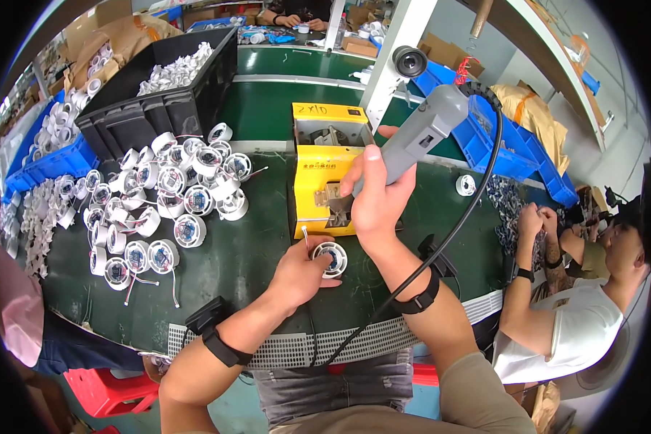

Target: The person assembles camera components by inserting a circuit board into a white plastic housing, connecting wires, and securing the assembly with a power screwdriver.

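Note:
My left hand (296, 273) is closed round a white round housing (341, 259) with a blue circuit board inside, held low over the green table. Its thumb lies over the opening, and a thin white wire sticks up beside the fingers. My right hand (382, 195) grips a grey powered screwdriver (425, 132), tilted with its upper end to the right; a black cable hangs from that end. The screwdriver's tip is hidden behind the fingers, close to a yellow screw feeder (308, 197) with a metal front bracket. A heap of similar white housings (171, 181) with boards and wires lies to the left.
Behind the heap stands a black crate (213, 90) of small white parts. Blue bins (495, 141) sit at the back right, near a single white ring part (466, 185). A co-worker (568, 325) handles dark small parts at the right. Another person's hands (289, 21) show across the table.

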Tool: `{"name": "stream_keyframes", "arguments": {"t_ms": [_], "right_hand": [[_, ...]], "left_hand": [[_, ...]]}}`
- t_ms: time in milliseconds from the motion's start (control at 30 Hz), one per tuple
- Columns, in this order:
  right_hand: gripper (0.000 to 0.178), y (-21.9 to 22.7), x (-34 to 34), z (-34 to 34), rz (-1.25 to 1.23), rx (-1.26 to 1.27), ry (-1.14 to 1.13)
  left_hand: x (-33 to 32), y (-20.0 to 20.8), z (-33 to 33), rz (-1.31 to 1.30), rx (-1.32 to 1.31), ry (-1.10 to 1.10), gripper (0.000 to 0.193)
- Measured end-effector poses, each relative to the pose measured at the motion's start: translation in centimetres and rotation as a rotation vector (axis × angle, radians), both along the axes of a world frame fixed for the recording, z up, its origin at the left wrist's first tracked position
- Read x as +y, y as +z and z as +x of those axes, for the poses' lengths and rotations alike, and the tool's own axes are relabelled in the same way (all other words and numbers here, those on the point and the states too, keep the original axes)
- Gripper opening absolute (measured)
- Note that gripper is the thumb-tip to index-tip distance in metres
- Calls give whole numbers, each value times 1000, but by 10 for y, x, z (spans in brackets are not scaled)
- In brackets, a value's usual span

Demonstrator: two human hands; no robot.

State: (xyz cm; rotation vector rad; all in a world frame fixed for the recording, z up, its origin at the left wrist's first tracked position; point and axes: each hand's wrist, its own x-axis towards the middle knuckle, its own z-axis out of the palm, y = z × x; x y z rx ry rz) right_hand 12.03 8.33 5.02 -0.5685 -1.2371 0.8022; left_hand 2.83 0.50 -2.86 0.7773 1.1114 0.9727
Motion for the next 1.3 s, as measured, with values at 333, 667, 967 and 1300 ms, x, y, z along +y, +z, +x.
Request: {"name": "stream_keyframes", "arguments": {"t_ms": [333,667,967,1300], "right_hand": [[31,-3,-13,6,-41,-15,60],[44,-25,-51,21,-114,-13,186],[45,-29,-52,19,-153,-30,208],[40,-44,-49,21,-71,-80,298]], "left_hand": [[1,-3,0,-19,-32,12,30],[-1,9,-2,5,-21,-5,29],[-1,7,-1,11,-32,19,29],[2,5,1,25,-10,-10,31]]}}
